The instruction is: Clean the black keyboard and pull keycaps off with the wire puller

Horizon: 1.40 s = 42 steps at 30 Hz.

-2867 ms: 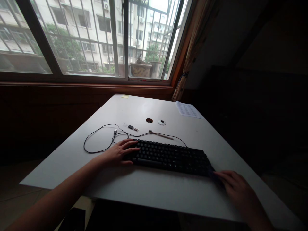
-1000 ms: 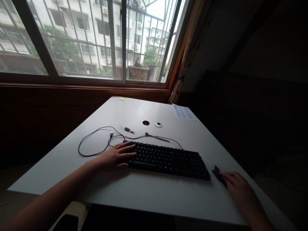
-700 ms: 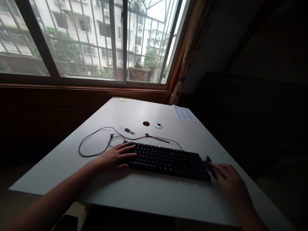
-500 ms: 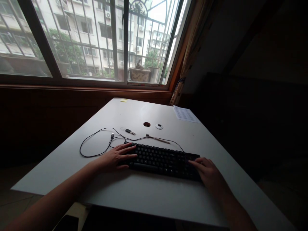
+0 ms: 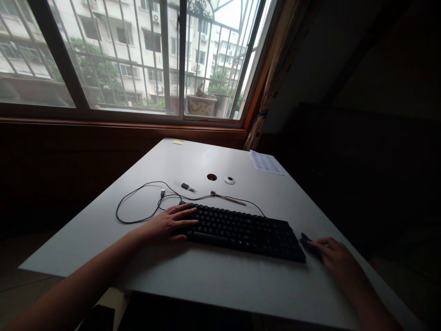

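Note:
A black keyboard (image 5: 237, 230) lies slanted on the white desk. My left hand (image 5: 172, 224) rests across its left end, fingers spread over the keys and thumb by the front edge. Just beyond the keyboard's right end, my right hand (image 5: 336, 253) pinches a small dark blue brush-like tool (image 5: 305, 239). Its exact kind is hard to make out in the dim light. The keyboard's thin black cable (image 5: 127, 221) loops on the desk to a USB plug (image 5: 162, 193). Behind the keyboard lie a toothbrush-like brush (image 5: 229, 199) and a small black tool with wire prongs (image 5: 186, 186).
The white desk (image 5: 206, 285) has a round cable hole (image 5: 212, 177) with its white ring cover (image 5: 229, 180) beside it. A printed sheet (image 5: 267, 162) lies at the far right corner and a yellow note (image 5: 178, 142) at the far left. A barred window stands behind.
My right hand has moved right, off the keyboard's right-hand keys to beyond its end, and the blue tool now shows in it. My left hand stays on the keyboard.

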Each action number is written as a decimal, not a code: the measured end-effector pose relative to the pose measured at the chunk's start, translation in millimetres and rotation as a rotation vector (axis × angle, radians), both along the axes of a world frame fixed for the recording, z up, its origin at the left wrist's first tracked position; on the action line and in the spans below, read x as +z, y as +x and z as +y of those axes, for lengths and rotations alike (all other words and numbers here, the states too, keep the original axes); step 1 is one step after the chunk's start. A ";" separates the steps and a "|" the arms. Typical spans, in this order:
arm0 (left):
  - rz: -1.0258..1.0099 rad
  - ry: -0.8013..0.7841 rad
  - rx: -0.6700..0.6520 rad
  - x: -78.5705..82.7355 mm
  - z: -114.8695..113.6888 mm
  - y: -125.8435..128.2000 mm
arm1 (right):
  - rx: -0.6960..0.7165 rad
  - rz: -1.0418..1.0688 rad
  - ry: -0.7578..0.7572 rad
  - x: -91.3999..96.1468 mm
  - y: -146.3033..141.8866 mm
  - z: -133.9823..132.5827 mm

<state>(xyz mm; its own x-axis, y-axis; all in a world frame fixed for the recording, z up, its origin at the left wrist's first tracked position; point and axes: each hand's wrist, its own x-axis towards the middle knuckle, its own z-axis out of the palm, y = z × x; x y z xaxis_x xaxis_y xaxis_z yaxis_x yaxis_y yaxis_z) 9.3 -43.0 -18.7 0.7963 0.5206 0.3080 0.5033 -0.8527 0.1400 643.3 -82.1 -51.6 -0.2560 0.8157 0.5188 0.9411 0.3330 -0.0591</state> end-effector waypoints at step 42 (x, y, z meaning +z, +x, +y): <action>-0.017 -0.009 -0.001 -1.6 0.1 -0.6 | -0.047 0.120 0.107 33.6 -110.5 23.6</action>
